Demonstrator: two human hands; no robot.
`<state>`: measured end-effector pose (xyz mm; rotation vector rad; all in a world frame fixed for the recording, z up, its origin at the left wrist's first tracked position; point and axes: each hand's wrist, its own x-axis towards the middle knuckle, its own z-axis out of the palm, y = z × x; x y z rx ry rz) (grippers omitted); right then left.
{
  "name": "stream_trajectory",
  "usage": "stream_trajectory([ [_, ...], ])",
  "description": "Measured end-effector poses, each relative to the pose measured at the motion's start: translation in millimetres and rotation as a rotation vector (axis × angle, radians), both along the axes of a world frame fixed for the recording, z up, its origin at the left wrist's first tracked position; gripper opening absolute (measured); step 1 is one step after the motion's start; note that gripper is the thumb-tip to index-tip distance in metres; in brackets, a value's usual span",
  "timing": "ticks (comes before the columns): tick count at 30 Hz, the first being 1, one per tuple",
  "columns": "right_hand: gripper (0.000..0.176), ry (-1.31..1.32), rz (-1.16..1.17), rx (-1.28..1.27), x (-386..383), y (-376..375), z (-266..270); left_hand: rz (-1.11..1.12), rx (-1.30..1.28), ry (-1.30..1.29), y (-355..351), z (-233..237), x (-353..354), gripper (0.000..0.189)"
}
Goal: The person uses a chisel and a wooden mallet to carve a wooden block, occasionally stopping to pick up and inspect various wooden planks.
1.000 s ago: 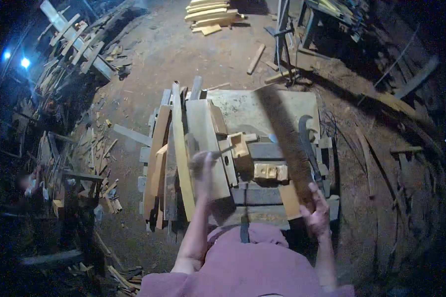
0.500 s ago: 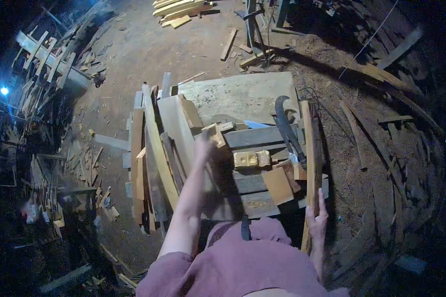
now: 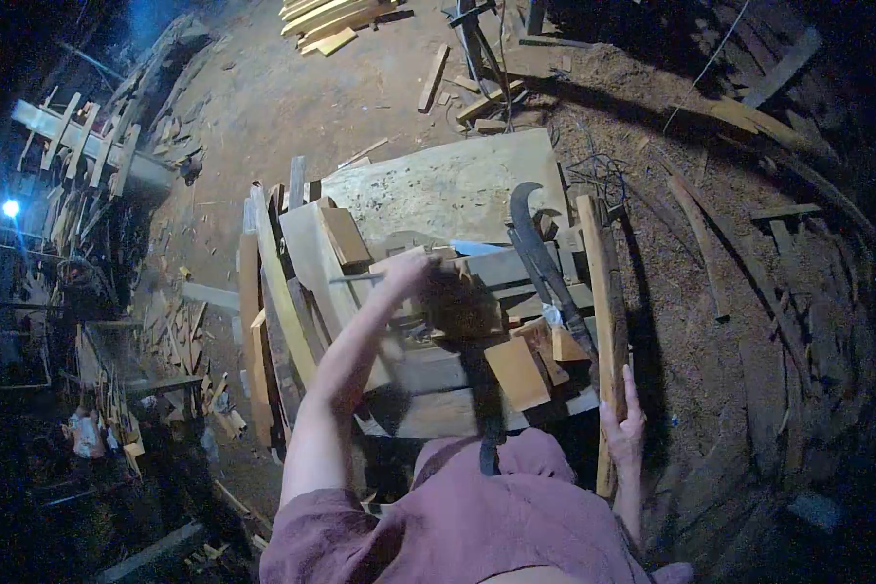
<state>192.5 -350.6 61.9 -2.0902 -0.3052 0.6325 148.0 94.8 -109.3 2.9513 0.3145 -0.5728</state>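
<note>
- Our left hand is out over the middle of the surface, blurred, with the arm stretched forward from the shoulder.
- As far as the blur lets us see, its fingers are curled shut round a thin rod, which juts out level to the left of the fist.
- The rod lies above a wide pale plank, near a small brown block that sits further back.
- Just right of that hand we see a dark patch of shadow, and under it a light block that we cannot make out well.
- Our right hand is at the near right corner of the surface, clasped round the lower end of a long slat, with one finger pointing up along it.
- The slat stands on edge along the right side of the surface and runs away from us.
- Just left of the slat lies a hooked blade, its curved tip at the far end and its handle towards us.
- Square offcuts lie between the blade and our body.
- A big flat board covers the far part of the surface.
- Long planks are stacked on edge along the left side.
- The dirt floor around is strewn with scraps of wood, and our reddish shirt fills the bottom of the view.
</note>
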Motion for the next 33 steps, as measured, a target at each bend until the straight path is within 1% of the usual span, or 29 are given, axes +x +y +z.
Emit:
stream_trajectory([
  [2,0.063,0.02,-0.003,0.009,3,-5,-1,-0.028,-0.037,-0.038,5,-22,5,0.035],
  [3,0.063,-0.016,0.013,0.027,4,-6,1,-0.056,-0.071,-0.075,1,-10,9,0.04],
  [4,0.063,-0.051,0.029,0.046,5,-7,2,0.067,-0.135,-0.103,-2,3,8,0.039],
  [5,0.063,-0.048,0.035,0.048,7,-10,0,0.137,-0.172,-0.129,-17,61,13,0.038],
  [7,0.063,-0.092,0.043,0.039,8,-16,-8,0.175,-0.149,-0.192,-4,59,15,0.036],
  [8,0.063,-0.085,0.05,0.048,9,-19,-12,0.296,-0.166,-0.219,-19,95,17,0.038],
  [9,0.062,-0.055,0.052,0.028,11,-23,-16,0.304,-0.154,-0.217,-32,106,18,0.038],
  [11,0.061,-0.053,0.066,0.04,26,-28,-32,1.135,-1.379,-0.418,-55,121,31,0.039],
  [13,0.06,-0.203,0.139,0.116,40,-32,-52,0.571,-1.204,-0.574,-106,109,45,0.033],
  [14,0.059,0.123,0.069,0.027,46,-15,-15,0.321,-0.828,-0.731,-129,124,52,0.03],
  [15,0.059,-0.18,0.115,0.054,53,-20,-36,0.076,-0.45,-0.838,-153,138,61,0.029],
  [17,0.06,-0.116,0.166,0.047,69,-14,-12,0.075,-0.25,-0.759,-183,125,75,0.029],
  [18,0.06,-0.115,0.181,0.045,78,-13,-11,0.09,-0.248,-0.761,-190,120,79,0.029],
  [20,0.06,-0.205,0.199,0.073,90,-15,-13,0.092,-0.31,-0.843,-195,107,79,0.026],
  [21,0.06,-0.202,0.198,0.079,95,-18,-18,0.091,-0.305,-0.84,-194,97,80,0.026],
  [23,0.06,-0.297,0.219,0.124,103,-25,-28,0.142,-0.358,-0.794,-186,76,86,0.027],
  [24,0.06,-0.169,0.187,0.099,103,-28,-24,0.177,-0.368,-0.789,-183,70,88,0.028],
  [26,0.06,-0.192,0.167,0.08,100,-29,-12,0.195,-0.388,-0.835,-174,39,90,0.025],
  [28,0.06,-0.211,0.144,0.052,92,-36,-9,0.189,-0.358,-0.867,-172,35,88,0.024],
  [29,0.06,-0.205,0.136,0.079,90,-40,-7,0.181,-0.311,-0.799,-172,35,90,0.024],
  [31,0.059,-0.219,0.136,0.101,95,-49,-9,0.17,-0.302,-0.934,-175,30,94,0.023],
  [32,0.059,-0.273,0.103,0.115,95,-55,-13,0.17,-0.306,-0.945,-176,29,96,0.023],
  [33,0.06,-0.321,0.069,0.129,95,-61,-16,0.193,-0.291,-0.881,-177,28,96,0.024],
])
